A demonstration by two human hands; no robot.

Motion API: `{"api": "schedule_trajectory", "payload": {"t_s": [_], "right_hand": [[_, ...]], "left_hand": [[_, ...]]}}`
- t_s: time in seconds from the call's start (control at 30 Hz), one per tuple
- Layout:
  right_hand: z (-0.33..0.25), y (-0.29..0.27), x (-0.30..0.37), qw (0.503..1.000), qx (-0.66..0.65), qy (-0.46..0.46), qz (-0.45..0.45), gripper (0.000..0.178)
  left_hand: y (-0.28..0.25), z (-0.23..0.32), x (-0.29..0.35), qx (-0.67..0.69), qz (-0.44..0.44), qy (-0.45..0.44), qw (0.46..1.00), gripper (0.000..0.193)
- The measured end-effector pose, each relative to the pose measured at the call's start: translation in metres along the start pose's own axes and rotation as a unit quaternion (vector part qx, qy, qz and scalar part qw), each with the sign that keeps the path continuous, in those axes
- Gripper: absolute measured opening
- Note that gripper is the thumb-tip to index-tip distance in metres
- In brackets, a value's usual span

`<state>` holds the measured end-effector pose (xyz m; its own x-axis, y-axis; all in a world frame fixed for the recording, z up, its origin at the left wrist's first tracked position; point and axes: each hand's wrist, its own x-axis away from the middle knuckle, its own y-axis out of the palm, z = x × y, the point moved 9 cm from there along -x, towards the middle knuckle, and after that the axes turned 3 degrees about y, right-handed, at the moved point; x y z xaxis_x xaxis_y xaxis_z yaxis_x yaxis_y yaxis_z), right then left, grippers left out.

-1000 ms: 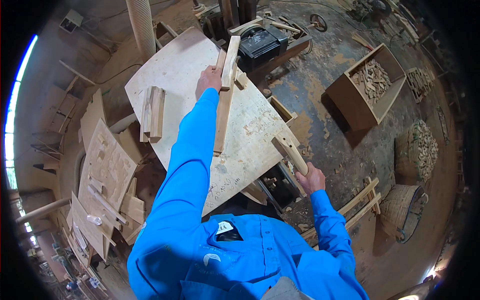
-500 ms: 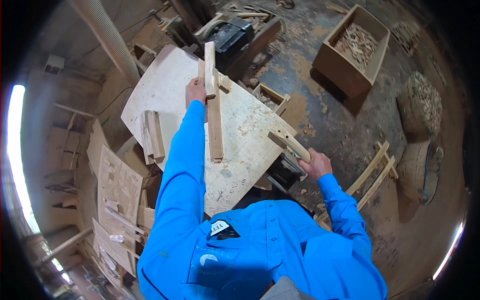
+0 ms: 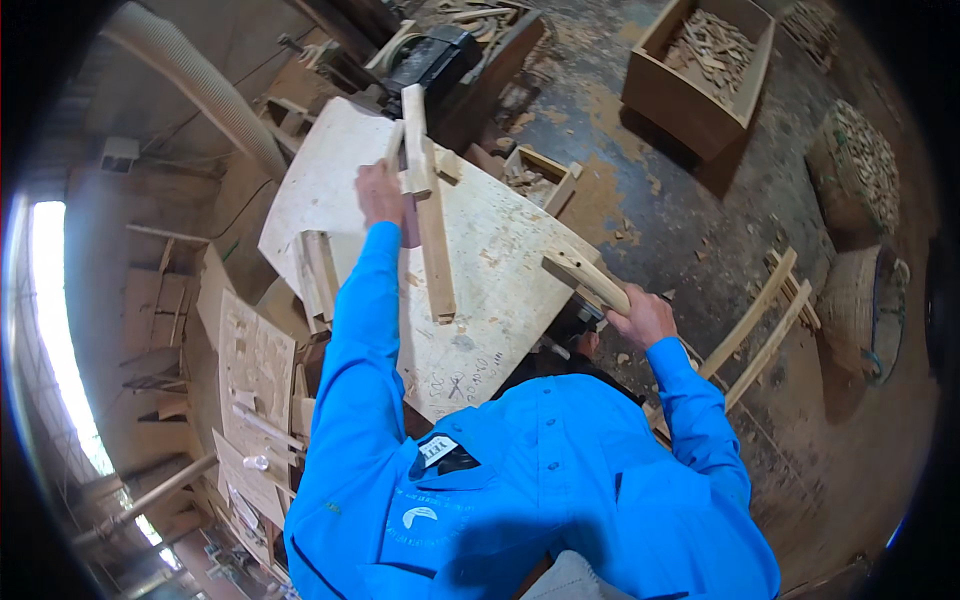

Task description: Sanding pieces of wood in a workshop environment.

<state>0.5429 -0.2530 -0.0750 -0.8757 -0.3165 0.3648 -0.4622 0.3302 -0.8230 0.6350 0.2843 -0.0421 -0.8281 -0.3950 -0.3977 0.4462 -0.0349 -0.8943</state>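
My left hand point(image 3: 379, 192) is stretched out over the far part of a pale worktop point(image 3: 500, 265), its fingers closed on a thin wooden strip point(image 3: 395, 142). Just right of it a long wooden bar point(image 3: 436, 265) lies on the top, with a shorter wooden block point(image 3: 413, 115) resting across its far end. My right hand point(image 3: 641, 318) grips the near end of a rounded wooden piece point(image 3: 596, 281) with small dark holes at its far end. That piece reaches over the worktop's right corner. The fingertips of my left hand are partly hidden.
More wooden bars point(image 3: 316, 272) lie at the worktop's left edge. A large wooden box of offcuts point(image 3: 690, 120) stands on the floor at far right, with filled baskets point(image 3: 855, 170) beyond it. A curved wooden frame point(image 3: 755, 325) lies right of me. A ribbed hose point(image 3: 200, 85) hangs at far left.
My left hand has shifted a little to the left, away from the long bar, and the thin strip tilts with it. My right hand still holds the rounded piece; the view has turned slightly.
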Motion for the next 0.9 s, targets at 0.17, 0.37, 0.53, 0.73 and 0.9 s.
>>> {"api": "schedule_trajectory", "payload": {"t_s": [0.17, 0.37, 0.53, 0.73, 0.9], "right_hand": [[0.001, 0.000, -0.001, 1.000, 0.009, 0.019, -0.012, 0.046], [-0.001, 0.001, -0.004, 1.000, 0.017, 0.022, -0.009, 0.044], [0.005, 0.001, 0.000, 1.000, 0.011, 0.027, 0.004, 0.044], [-0.005, -0.001, 0.001, 1.000, 0.000, 0.011, 0.000, 0.043], [-0.008, -0.005, 0.002, 1.000, 0.003, 0.023, -0.003, 0.043]], "left_hand": [[-0.002, -0.017, 0.036, 0.168, 0.063, -0.152, 0.972, 0.035], [0.045, -0.039, 0.032, 0.350, -0.074, -0.309, 0.881, 0.036], [0.057, -0.018, 0.014, 0.361, -0.060, -0.313, 0.876, 0.031], [0.078, -0.038, -0.003, 0.431, -0.029, -0.352, 0.830, 0.026], [0.082, -0.034, -0.009, 0.426, -0.017, -0.358, 0.831, 0.024]]}}
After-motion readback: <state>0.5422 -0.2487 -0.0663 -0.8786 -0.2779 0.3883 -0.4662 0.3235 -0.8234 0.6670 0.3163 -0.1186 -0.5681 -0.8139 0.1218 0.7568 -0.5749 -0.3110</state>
